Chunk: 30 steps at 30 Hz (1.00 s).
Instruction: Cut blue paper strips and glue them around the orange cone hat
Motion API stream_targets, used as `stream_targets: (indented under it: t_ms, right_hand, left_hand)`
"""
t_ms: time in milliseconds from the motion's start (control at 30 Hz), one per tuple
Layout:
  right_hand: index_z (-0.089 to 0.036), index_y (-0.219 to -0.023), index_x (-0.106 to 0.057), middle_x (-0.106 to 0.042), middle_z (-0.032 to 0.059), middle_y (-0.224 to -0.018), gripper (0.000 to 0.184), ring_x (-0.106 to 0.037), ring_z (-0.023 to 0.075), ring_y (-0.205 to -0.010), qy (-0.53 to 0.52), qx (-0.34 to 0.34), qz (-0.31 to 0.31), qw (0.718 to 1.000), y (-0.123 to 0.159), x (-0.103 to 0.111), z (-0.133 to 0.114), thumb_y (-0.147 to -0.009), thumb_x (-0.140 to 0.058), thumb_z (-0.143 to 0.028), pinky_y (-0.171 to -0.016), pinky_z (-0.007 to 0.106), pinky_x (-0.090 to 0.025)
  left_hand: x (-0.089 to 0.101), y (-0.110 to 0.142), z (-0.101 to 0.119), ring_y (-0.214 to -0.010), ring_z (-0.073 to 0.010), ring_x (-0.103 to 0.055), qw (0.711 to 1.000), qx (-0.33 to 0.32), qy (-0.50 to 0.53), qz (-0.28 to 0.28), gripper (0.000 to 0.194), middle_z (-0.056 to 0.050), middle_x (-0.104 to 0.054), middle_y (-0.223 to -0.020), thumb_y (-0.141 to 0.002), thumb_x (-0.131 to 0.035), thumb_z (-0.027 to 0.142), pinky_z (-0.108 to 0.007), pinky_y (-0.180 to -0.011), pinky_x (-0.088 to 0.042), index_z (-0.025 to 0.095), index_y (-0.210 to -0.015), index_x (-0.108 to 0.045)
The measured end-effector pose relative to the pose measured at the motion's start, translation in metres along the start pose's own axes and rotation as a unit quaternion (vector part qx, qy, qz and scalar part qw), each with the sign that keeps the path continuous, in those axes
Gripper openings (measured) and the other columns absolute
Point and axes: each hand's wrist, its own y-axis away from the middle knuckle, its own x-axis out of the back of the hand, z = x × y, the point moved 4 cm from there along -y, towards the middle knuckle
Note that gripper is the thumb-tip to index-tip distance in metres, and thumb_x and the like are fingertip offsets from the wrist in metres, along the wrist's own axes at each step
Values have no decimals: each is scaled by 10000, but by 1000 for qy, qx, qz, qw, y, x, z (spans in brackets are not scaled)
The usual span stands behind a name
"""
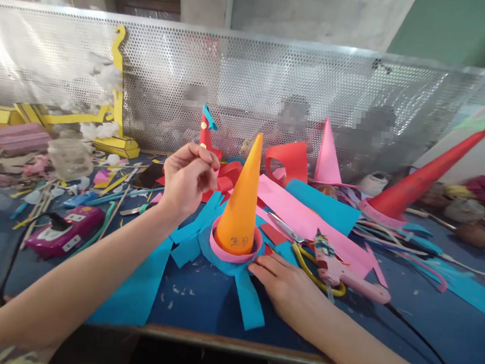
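Note:
An orange paper cone (240, 204) stands upright in the middle of the table, ringed at its base by a pink band (233, 254) over blue paper strips (248, 298). My left hand (187, 180) hovers left of the cone with its fingers pinched together; what they hold is too small to make out. My right hand (286, 285) lies flat on the table with fingers stretched out, its fingertips touching the blue paper at the cone's base. A pink glue gun (344, 276) and yellow-handled scissors (304, 255) lie just right of that hand.
Pink (303, 215), blue (321, 203) and red (284, 160) paper sheets lie behind the cone. A pink cone (327, 155) and a long red cone (425, 175) stand at the right. A magenta device (66, 229) with a black cable sits left. A perforated metal screen (251, 86) backs the table.

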Motion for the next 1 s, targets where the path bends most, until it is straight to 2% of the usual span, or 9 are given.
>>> stream_targets:
  t_ms: [167,267,333,433,533,633,767,900,1000]
  right_hand:
    - [-148,-1041,-656,-703,87,-919,282,-666,196,-780,-48,-77,108,990,-18,38,-7,-921,-416,-59,-697,318,-559]
    - [-157,-1048,-666,-714,73,-990,207,-674,188,-877,-124,5,112,986,-44,48,-49,-934,-494,-138,-805,292,-557]
    - [-128,-1117,-655,-700,103,-1096,242,-661,246,-985,-111,91,27,989,-61,32,-88,-925,-541,-221,-863,359,-560]
    - [39,-1325,-484,-460,267,-1397,572,-465,381,-1273,-77,105,-41,991,-78,-9,-126,-900,-566,-336,-1014,509,-459]
    - [66,-1382,-406,-365,293,-1443,647,-365,407,-1336,-69,76,-142,984,-91,-52,-140,-934,-521,-386,-1080,579,-348]
    - [90,-1359,-423,-384,297,-1422,697,-392,395,-1323,-78,43,-190,978,-104,-66,-141,-915,-546,-433,-1081,567,-357]
    - [32,-1397,-388,-367,236,-1466,703,-379,333,-1350,-108,47,-161,980,-112,-37,-136,-912,-530,-455,-1081,507,-386]
    - [-124,-1098,-626,-665,129,-1159,254,-617,267,-1078,-152,64,-104,981,-84,8,-104,-943,-467,-248,-882,403,-539]
    - [-159,-929,-650,-686,94,-942,255,-659,265,-892,-85,-108,-39,990,-51,28,-45,-902,-408,-82,-800,451,-547]
  left_hand:
    - [11,-23,8,-361,-60,-494,992,-19,24,121,195,52,-613,-614,-598,-491,19,-170,-327,-319,209,-627,-525]
    - [13,-30,11,-352,-56,-475,987,-16,32,157,205,59,-589,-596,-602,-453,11,-172,-322,-284,204,-644,-508]
    - [12,-32,13,-356,-51,-470,986,-17,30,166,218,61,-579,-592,-604,-432,-1,-168,-332,-295,202,-650,-498]
    - [11,-36,19,-371,-43,-472,985,-27,22,167,231,64,-571,-596,-613,-430,-14,-161,-346,-314,205,-654,-493]
    - [14,-46,28,-373,-45,-472,986,-42,16,160,236,62,-566,-597,-623,-447,-18,-164,-339,-308,211,-648,-497]
    - [16,-55,36,-389,-53,-501,993,-56,-28,102,223,45,-582,-617,-632,-470,-9,-169,-333,-301,207,-651,-519]
    - [16,-45,22,-519,-83,-610,974,57,-206,-71,191,1,-630,-747,-642,-521,8,-173,-431,-422,162,-738,-579]
    - [38,-10,-10,-704,-146,-658,857,188,-436,-201,214,-56,-656,-895,-694,-581,93,-250,-582,-518,143,-899,-554]
    - [56,9,-31,-818,-198,-653,770,205,-527,-294,251,-77,-670,-932,-703,-598,170,-302,-671,-521,143,-951,-576]
